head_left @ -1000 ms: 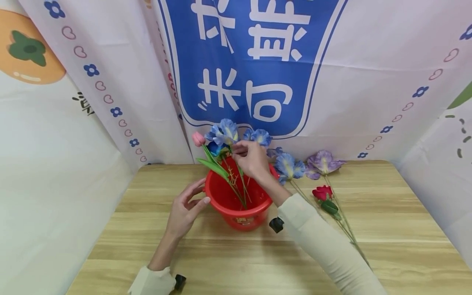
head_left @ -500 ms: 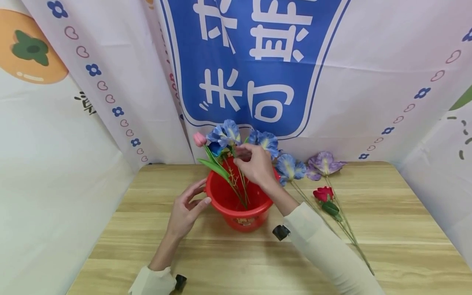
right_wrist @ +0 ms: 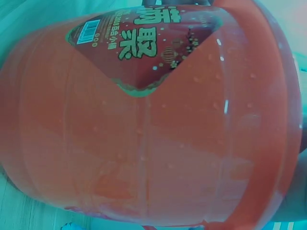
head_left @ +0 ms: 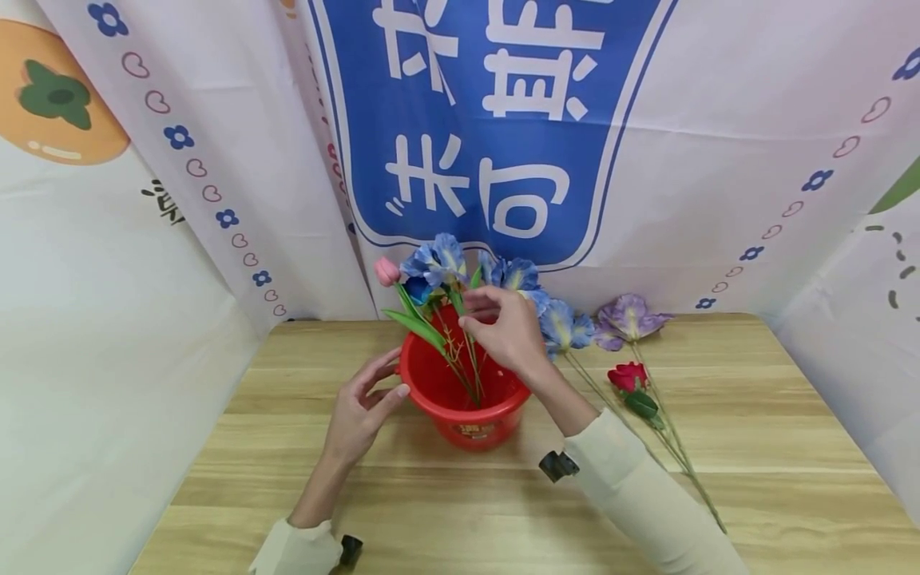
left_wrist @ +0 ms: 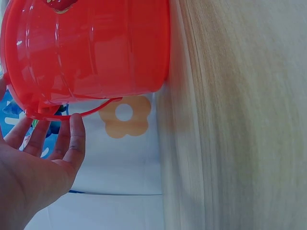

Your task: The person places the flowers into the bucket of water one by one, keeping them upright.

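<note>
A red plastic bucket (head_left: pixel 460 415) stands on the wooden table, holding a pink tulip (head_left: pixel 386 271), a dark blue flower (head_left: pixel 418 289) and pale-blue iris-like flowers (head_left: pixel 440 259). At its left rim, my left hand (head_left: pixel 362 407) has the thumb in front and the fingers behind, by the thin handle (left_wrist: pixel 91 111). My right hand (head_left: pixel 506 331) reaches over the bucket, thumb and fingertips pinching at a green flower stem (head_left: pixel 460 302); the exact contact is partly hidden. The right wrist view is filled by the bucket's labelled side (right_wrist: pixel 144 134).
Right of the bucket lie a pale-blue flower (head_left: pixel 564 323), a purple flower (head_left: pixel 632 315) and a red rose (head_left: pixel 628 375), their stems pointing toward the front right. A printed cloth (head_left: pixel 719 160) hangs behind the wooden table (head_left: pixel 446 511).
My right hand has moved slightly right and down over the bucket, and more of the blue petals behind it show. My left hand stays at the rim.
</note>
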